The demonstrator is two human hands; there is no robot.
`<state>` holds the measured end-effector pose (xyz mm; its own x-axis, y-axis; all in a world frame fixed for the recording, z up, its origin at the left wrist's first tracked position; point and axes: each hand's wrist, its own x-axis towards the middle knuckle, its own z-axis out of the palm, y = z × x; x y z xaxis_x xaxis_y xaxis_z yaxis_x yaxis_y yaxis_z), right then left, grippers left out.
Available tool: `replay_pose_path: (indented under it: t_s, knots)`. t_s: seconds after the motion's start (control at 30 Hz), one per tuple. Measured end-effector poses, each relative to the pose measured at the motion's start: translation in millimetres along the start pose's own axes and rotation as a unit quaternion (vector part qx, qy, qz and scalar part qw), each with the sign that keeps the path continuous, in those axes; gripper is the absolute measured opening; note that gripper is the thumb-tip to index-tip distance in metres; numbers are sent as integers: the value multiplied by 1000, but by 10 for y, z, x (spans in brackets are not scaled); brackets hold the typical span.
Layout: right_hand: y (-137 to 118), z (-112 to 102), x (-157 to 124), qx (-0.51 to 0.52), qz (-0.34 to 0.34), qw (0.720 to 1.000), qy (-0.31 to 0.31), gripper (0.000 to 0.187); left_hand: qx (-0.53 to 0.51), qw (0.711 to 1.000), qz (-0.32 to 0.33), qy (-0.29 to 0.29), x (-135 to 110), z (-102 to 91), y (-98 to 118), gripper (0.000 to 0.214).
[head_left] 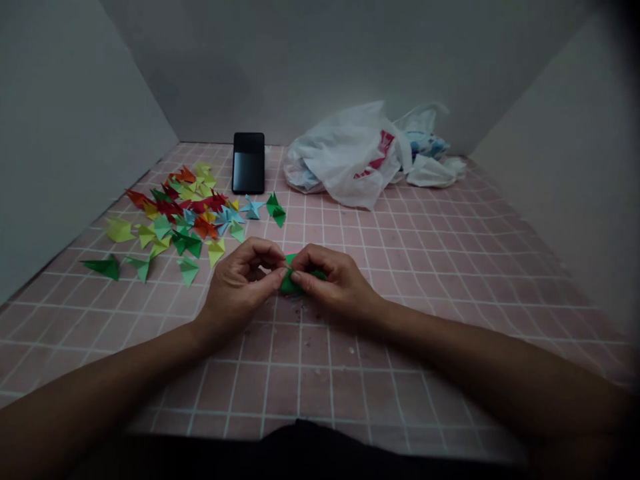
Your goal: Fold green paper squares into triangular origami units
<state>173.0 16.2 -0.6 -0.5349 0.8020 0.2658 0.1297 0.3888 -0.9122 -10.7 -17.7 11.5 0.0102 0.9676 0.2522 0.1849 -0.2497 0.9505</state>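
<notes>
A small piece of green folded paper (289, 285) is pinched between my two hands, just above the pink checked surface. My left hand (249, 273) grips its left side between thumb and forefinger. My right hand (330, 277) is closed on its right side, the thumb pressed close to the left thumb. My fingers cover most of the paper, so its folded form is hard to make out. Beyond my left hand lies a spread of folded paper cranes (187, 217) in red, orange, yellow, blue and green. One dark green crane (276, 209) sits apart at the right end.
A black phone (249, 163) leans or stands near the back wall, behind the cranes. To its right, a white plastic bag (345, 157) with red print is heaped, with crumpled wrappers (430, 170) beside it. Pale walls (60, 133) enclose the pink gridded surface (450, 267).
</notes>
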Motion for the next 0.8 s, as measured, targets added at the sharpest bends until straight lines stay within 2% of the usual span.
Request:
replay_pose_path:
  t_s: [0.23,0.43,0.7,0.8]
  knots:
    - [10,43,-26,-12,0,1000,17,15,-8,1000,0,7,-32,16,-7,14]
    - [0,52,-21,-25,-2,999,35,16,-30,999,-9,-10,-49,5,-25,16]
    - [4,69,-34,-44,-10,998,39,17,46,998,33,7,-43,22,-44,17]
    - [4,54,-20,-10,1,1000,23,16,44,998,42,16,-22,21,-51,14]
